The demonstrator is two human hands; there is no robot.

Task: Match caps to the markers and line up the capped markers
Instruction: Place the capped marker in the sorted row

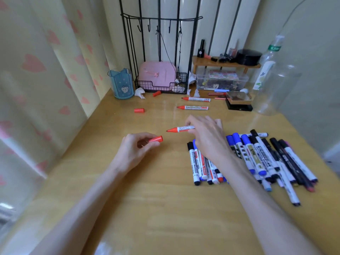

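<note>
Left hand (137, 146) with fingers curled round a red plastic marker cap (156, 139), right hand (204, 134) pinching an uncapped red whiteboard marker (181, 129) (tip facing the cap), both just above the yellow wooden counter (156, 199), pile of capped markers (257, 159) at right.

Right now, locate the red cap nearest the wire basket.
Head view, far side, left of centre: the red cap lies just before the wire basket, right of the crumpled tissue.

red marker (181, 129) tail hidden by right fingers (192, 123), marker pile (257, 157) partly under forearm (237, 173)
</note>
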